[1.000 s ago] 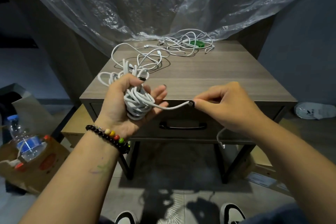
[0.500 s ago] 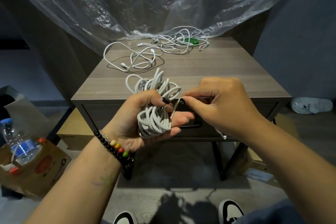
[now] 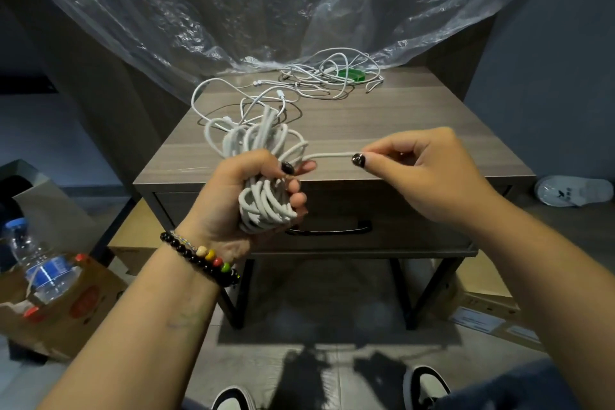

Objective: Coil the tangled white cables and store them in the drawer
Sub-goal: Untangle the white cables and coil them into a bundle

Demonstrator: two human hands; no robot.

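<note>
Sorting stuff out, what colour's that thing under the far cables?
Green, seen in the head view.

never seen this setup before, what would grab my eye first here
The thick bundle of white cable gripped in the left hand in front of the nightstand, with its free end pinched taut by the right hand. Behind them, loose tangled cables sprawl over the wooden tabletop, under a crinkled clear plastic sheet. The drawer below is closed.
</note>
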